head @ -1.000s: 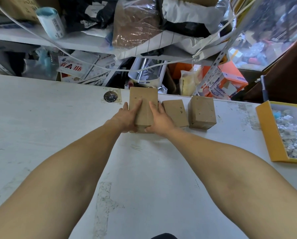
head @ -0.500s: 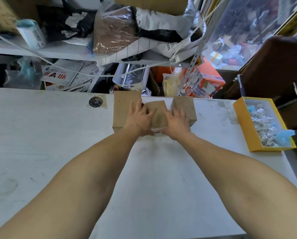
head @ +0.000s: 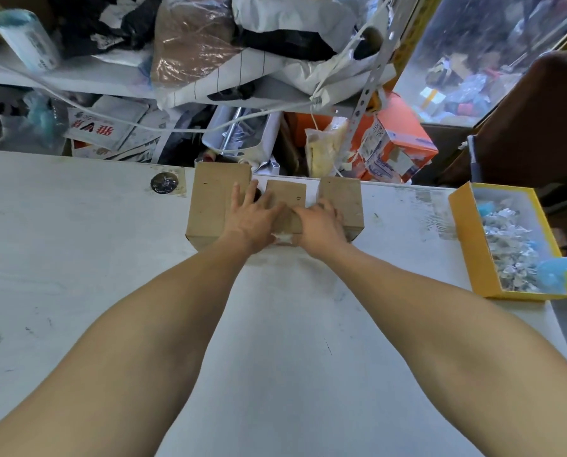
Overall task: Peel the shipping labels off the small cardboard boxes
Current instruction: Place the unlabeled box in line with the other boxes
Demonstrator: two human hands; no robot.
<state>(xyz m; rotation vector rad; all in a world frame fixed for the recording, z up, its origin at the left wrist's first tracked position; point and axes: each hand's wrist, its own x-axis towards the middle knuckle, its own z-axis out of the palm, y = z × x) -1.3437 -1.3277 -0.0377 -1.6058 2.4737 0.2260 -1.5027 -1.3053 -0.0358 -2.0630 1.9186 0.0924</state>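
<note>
3 small cardboard boxes stand in a row at the far edge of the white counter [head: 77, 258], and both hands are on the middle box [head: 287, 201], which serves as the landmark here.

The left hand [head: 250, 216] lies on the middle box's left side, its fingers spread and nearly straight, reaching up between that box and the left box [head: 214, 201]; the grip is wide and flat, pressing rather than closing round anything. The left box is the largest of the 3 and stands just left of the middle box, touching the left hand's edge.

The right hand [head: 321, 224] covers the middle box's near right corner with fingers bent over the top. Whether its grip pinches a label or only holds the box down cannot be told, since the fingertips are blurred. A small white scrap [head: 283, 238] shows at the middle box's near bottom edge, between the 2 wrists.

The right box [head: 341, 201] stands just right of the middle box, its near left corner behind the right hand.

Well to the right of the middle box sits a yellow tray [head: 466, 239] filled with crumpled white and blue bits. To the left of the left box, a dark round disc [head: 164, 183] lies on the counter.
</note>
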